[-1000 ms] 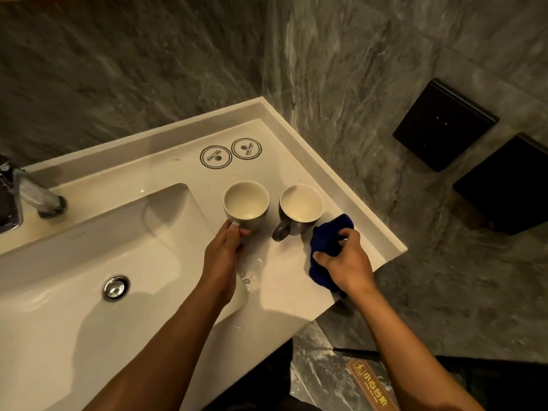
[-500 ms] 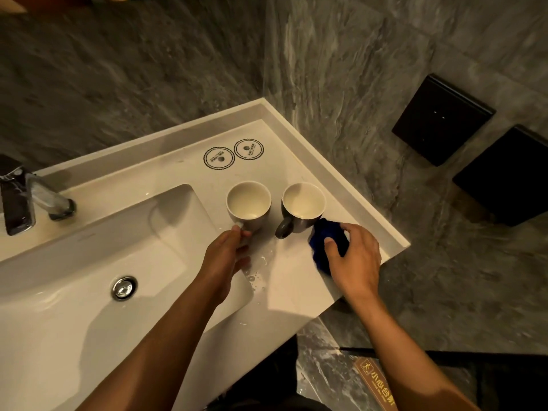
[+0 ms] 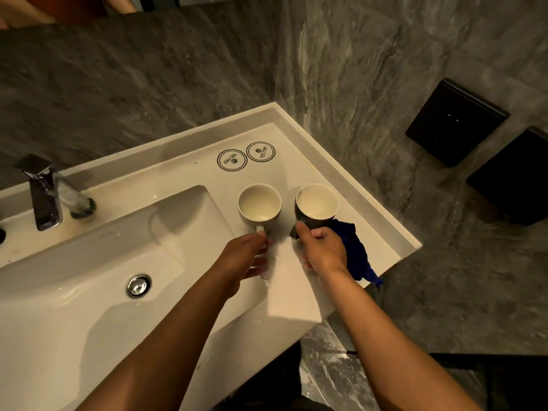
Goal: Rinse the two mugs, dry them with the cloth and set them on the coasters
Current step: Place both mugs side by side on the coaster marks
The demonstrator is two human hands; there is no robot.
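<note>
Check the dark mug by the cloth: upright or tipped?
Tipped. The dark mug leans with its mouth toward the camera, handle gripped by the right hand.

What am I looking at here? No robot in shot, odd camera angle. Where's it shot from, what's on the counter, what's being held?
There is no machine: a person wears a wide-angle camera on the head, looking down at their own two bare hands. It is the only view.

They stand at a pale vanity counter with a sink basin and a chrome faucet on the left.

The left hand grips the handle of the white mug. The right hand grips the handle of the dark mug. A blue cloth lies on the counter beside the right hand.

Two round printed coasters lie further back, bare.
</note>
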